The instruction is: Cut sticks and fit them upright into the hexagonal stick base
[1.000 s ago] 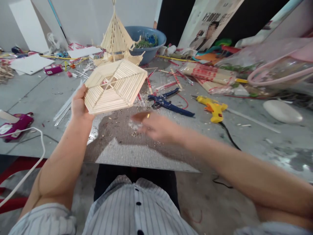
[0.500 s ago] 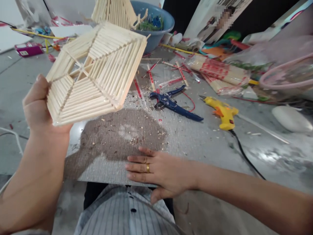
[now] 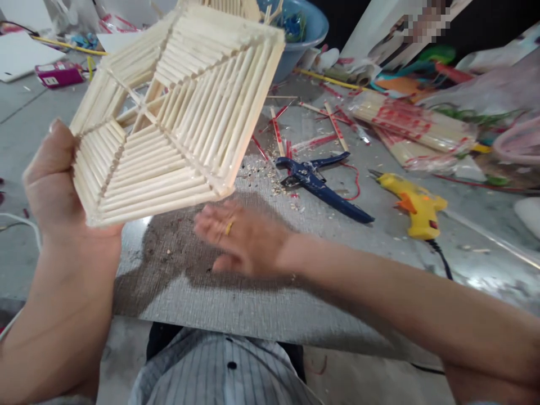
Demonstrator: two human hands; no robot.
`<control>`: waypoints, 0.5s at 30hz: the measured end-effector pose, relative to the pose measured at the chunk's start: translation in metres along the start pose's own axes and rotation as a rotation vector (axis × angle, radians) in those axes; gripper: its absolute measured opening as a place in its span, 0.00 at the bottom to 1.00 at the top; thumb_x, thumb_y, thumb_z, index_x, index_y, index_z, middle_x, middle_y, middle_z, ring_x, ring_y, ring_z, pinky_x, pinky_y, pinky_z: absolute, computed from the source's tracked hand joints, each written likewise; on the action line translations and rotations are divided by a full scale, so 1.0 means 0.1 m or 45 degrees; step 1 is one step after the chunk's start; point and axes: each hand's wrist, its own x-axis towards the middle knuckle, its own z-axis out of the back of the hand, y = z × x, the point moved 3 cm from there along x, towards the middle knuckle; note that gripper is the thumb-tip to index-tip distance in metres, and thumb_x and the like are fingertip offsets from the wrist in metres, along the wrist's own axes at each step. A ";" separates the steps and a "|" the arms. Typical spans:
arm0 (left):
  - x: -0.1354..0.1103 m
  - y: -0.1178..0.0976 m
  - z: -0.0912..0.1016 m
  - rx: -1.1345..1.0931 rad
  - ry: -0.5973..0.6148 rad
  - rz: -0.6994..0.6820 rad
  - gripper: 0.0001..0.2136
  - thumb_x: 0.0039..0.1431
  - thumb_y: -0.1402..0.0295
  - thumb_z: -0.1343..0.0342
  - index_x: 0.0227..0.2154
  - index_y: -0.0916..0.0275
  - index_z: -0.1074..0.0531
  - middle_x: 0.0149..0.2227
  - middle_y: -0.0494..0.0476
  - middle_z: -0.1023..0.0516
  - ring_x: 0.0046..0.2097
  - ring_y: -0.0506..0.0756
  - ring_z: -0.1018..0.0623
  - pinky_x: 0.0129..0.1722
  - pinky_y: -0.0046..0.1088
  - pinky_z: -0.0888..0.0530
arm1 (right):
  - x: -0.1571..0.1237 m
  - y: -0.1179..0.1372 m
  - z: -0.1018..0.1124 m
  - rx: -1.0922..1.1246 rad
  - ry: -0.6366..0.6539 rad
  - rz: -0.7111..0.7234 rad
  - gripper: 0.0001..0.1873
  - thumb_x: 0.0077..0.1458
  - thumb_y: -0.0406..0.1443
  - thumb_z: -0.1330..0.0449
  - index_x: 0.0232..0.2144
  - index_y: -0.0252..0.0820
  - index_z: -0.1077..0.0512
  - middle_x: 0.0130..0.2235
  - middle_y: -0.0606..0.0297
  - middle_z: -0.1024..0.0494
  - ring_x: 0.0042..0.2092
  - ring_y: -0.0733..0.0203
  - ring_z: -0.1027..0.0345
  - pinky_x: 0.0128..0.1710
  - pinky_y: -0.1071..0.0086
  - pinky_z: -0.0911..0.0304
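Note:
Raised on the left, my left hand [image 3: 54,180] grips the lower left corner of a hexagonal wooden stick panel [image 3: 198,107], its thumb on the near face and its other fingers hidden behind. Rows of pale sticks fill the panel around an open centre with crossing sticks. Below the panel, my right hand [image 3: 244,236], wearing a gold ring, is stretched flat and low over the tabletop [image 3: 189,298], blurred by motion, with nothing in it. Wood crumbs [image 3: 270,174] lie on the table beyond that hand.
Blue-handled cutters [image 3: 324,188] and a yellow glue gun [image 3: 415,208] lie to the right. Behind them are packaged chopsticks [image 3: 413,126] and loose red-printed wrappers [image 3: 314,143]. A blue basin [image 3: 314,34] stands at the back, a purple box [image 3: 59,75] at the left.
My right hand has moved from the table's front edge forward and slightly left across the surface. Crumbs there are fewer. The stick panel appears nearer, still in my left hand.

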 end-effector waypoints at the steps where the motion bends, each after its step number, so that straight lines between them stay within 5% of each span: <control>1: 0.00 0.01 0.01 -0.008 0.010 -0.006 0.23 0.66 0.63 0.66 0.55 0.62 0.32 0.60 0.44 0.33 0.67 0.63 0.47 0.66 0.44 0.45 | 0.05 0.26 -0.04 0.024 0.031 0.166 0.32 0.61 0.52 0.53 0.61 0.43 0.40 0.64 0.59 0.41 0.66 0.54 0.53 0.63 0.51 0.54; 4: 0.01 0.03 0.03 -0.032 0.025 -0.011 0.22 0.66 0.63 0.65 0.54 0.64 0.31 0.60 0.46 0.32 0.66 0.65 0.45 0.65 0.46 0.44 | 0.23 0.74 -0.19 0.040 0.118 0.476 0.34 0.59 0.55 0.52 0.61 0.44 0.40 0.65 0.63 0.43 0.66 0.56 0.53 0.65 0.51 0.58; 7: 0.02 0.05 0.04 -0.060 -0.028 -0.030 0.21 0.66 0.63 0.63 0.52 0.65 0.30 0.60 0.49 0.32 0.66 0.63 0.43 0.65 0.43 0.42 | 0.49 0.60 -0.29 0.036 0.254 0.495 0.29 0.63 0.50 0.55 0.62 0.48 0.43 0.66 0.67 0.47 0.68 0.58 0.58 0.65 0.48 0.62; 12: 0.02 0.08 0.01 -0.087 -0.041 -0.008 0.21 0.65 0.62 0.62 0.50 0.64 0.28 0.59 0.49 0.31 0.65 0.63 0.41 0.63 0.42 0.39 | 0.74 -0.38 -0.11 0.036 0.121 -0.115 0.26 0.63 0.48 0.53 0.60 0.51 0.39 0.66 0.68 0.45 0.67 0.54 0.57 0.65 0.54 0.56; 15: 0.01 0.08 -0.03 -0.069 -0.015 0.018 0.22 0.65 0.60 0.63 0.52 0.62 0.30 0.60 0.47 0.33 0.66 0.63 0.43 0.63 0.42 0.38 | 0.52 -0.67 0.11 -0.040 0.001 -0.400 0.26 0.62 0.40 0.49 0.60 0.38 0.37 0.63 0.57 0.39 0.66 0.50 0.52 0.64 0.52 0.54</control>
